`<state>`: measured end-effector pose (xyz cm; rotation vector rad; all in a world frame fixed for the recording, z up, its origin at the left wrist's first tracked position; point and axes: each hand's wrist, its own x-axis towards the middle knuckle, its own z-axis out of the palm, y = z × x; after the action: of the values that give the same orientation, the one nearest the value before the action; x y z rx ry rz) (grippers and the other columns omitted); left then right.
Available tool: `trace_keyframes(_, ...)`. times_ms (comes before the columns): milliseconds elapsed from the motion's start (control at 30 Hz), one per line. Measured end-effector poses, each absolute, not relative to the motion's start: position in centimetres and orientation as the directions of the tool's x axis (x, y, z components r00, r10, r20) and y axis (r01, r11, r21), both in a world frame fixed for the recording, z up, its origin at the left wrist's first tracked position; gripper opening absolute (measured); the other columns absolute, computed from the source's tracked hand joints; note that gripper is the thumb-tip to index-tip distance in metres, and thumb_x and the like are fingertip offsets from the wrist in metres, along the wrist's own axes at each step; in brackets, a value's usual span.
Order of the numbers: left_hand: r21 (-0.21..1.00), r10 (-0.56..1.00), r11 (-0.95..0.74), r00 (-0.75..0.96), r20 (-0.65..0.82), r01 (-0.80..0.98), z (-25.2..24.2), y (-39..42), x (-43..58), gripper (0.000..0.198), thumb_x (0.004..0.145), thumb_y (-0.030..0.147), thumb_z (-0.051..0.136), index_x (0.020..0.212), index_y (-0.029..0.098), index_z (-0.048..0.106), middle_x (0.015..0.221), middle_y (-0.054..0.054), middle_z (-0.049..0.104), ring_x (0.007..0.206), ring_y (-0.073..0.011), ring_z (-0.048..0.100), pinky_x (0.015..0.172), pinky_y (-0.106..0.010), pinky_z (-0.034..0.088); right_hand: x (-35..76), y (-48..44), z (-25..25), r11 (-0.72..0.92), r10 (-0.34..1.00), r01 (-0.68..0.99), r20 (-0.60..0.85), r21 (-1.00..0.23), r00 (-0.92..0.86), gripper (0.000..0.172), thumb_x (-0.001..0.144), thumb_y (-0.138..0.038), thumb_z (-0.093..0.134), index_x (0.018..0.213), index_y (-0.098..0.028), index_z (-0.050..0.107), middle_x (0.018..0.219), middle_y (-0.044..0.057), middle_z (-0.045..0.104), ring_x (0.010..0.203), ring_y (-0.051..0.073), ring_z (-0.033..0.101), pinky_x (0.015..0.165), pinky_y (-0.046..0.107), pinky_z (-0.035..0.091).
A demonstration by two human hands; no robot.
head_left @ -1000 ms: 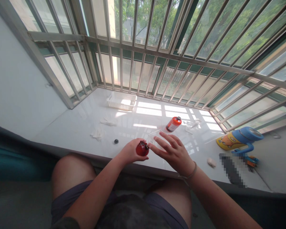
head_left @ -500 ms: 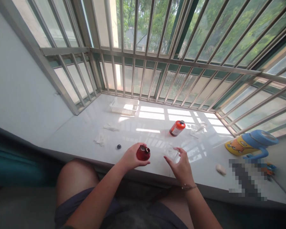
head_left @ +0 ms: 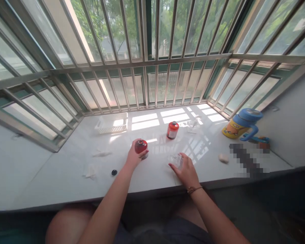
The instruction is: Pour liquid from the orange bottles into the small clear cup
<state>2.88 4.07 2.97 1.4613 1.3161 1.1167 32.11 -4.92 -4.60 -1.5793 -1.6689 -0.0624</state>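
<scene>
My left hand (head_left: pixel 133 156) is wrapped around a dark red bottle (head_left: pixel 141 146) with an uncapped neck. The bottle looks upright, at or just above the white ledge. To the right, my right hand (head_left: pixel 187 169) has its thumb and fingers curved around a small clear cup (head_left: pixel 176 160) on the ledge. Left of my left wrist lies a black bottle cap (head_left: pixel 114 172). Beyond and between my hands stands a second red bottle (head_left: pixel 173 130), with a black cap and a pale label.
A white plastic basket (head_left: pixel 112 129) sits at the back left. Crumpled white pieces (head_left: pixel 90 171) lie at left, and clear plastic items (head_left: pixel 194 125) at back right. A yellow-blue thermos (head_left: pixel 240 124) and a beige lump (head_left: pixel 223 158) are at right. Metal bars (head_left: pixel 156 62) line the window.
The view has swung to the right. My left hand has carried the red bottle forward, away from my body. My right hand has closed in around the clear cup.
</scene>
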Motion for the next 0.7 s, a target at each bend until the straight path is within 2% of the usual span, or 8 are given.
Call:
trace_keyframes(133,0.940,0.997,-0.064,-0.010,0.072,0.335,3.0,5.7,3.4,0.093,0.073,0.052,0.092,0.151,0.027,0.046,0.145,-0.018,0.062,0.127,-0.0368,0.066,0.098,-0.052,0.061,32.1,-5.0,-4.4,0.149,0.851,0.833,0.498,-0.533,0.166,0.082,0.092,-0.080,0.060,0.144,-0.018,0.048,0.128,0.020,0.065,0.119,0.039,0.065,0.104,0.060,0.057)
trace_keyframes(200,0.909,0.996,-0.083,-0.006,0.094,0.408,3.0,5.4,3.1,0.104,0.072,0.053,0.091,0.158,0.024,0.039,0.155,-0.022,0.054,0.139,-0.0402,0.059,0.107,-0.057,0.056,32.0,-5.0,-4.3,0.144,0.852,0.825,0.493,-0.546,0.177,0.082,0.092,-0.080,0.061,0.144,-0.018,0.048,0.129,0.020,0.065,0.121,0.039,0.064,0.105,0.060,0.056)
trace_keyframes(267,0.875,0.989,-0.136,0.014,0.146,0.465,3.0,4.1,2.3,0.106,0.075,0.054,0.089,0.160,0.022,0.035,0.161,-0.023,0.047,0.148,-0.0407,0.050,0.116,-0.061,0.049,32.0,-5.0,-4.2,0.148,0.849,0.821,0.496,-0.551,0.180,0.082,0.093,-0.080,0.061,0.144,-0.017,0.049,0.129,0.021,0.065,0.123,0.040,0.063,0.106,0.060,0.056)
trace_keyframes(333,0.840,0.977,-0.197,0.034,0.209,0.505,3.1,2.0,1.3,0.098,0.082,0.055,0.084,0.160,0.021,0.035,0.163,-0.023,0.045,0.151,-0.0390,0.047,0.121,-0.061,0.044,32.0,-5.1,-4.2,0.151,0.849,0.820,0.498,-0.553,0.179,0.083,0.093,-0.080,0.060,0.145,-0.017,0.049,0.129,0.021,0.066,0.123,0.040,0.063,0.106,0.060,0.056)
trace_keyframes(467,0.719,0.941,-0.280,0.035,0.336,0.636,3.7,-3.3,-1.9,0.067,0.096,0.051,0.071,0.152,0.023,0.047,0.155,-0.017,0.055,0.142,-0.0333,0.057,0.116,-0.055,0.052,32.1,-5.1,-4.2,0.140,0.854,0.828,0.489,-0.542,0.176,0.085,0.093,-0.081,0.059,0.144,-0.015,0.050,0.128,0.022,0.066,0.122,0.041,0.063,0.104,0.059,0.056)
trace_keyframes(600,0.442,0.881,-0.246,0.010,0.472,0.863,3.8,-6.6,-7.5,0.040,0.103,0.043,0.058,0.136,0.020,0.061,0.136,-0.015,0.068,0.128,-0.0317,0.066,0.114,-0.054,0.052,32.2,-5.2,-4.2,0.138,0.859,0.832,0.483,-0.538,0.170,0.087,0.093,-0.083,0.057,0.146,-0.014,0.050,0.128,0.023,0.066,0.121,0.040,0.063,0.104,0.059,0.055)
trace_keyframes(700,0.270,0.876,-0.152,0.003,0.483,0.951,3.0,-7.1,-13.1,0.037,0.104,0.038,0.048,0.130,0.017,0.064,0.133,-0.017,0.071,0.130,-0.0333,0.065,0.117,-0.054,0.049,32.3,-5.3,-4.2,0.136,0.862,0.830,0.478,-0.541,0.170,0.089,0.092,-0.084,0.056,0.147,-0.014,0.049,0.128,0.022,0.066,0.119,0.040,0.062,0.104,0.058,0.054)
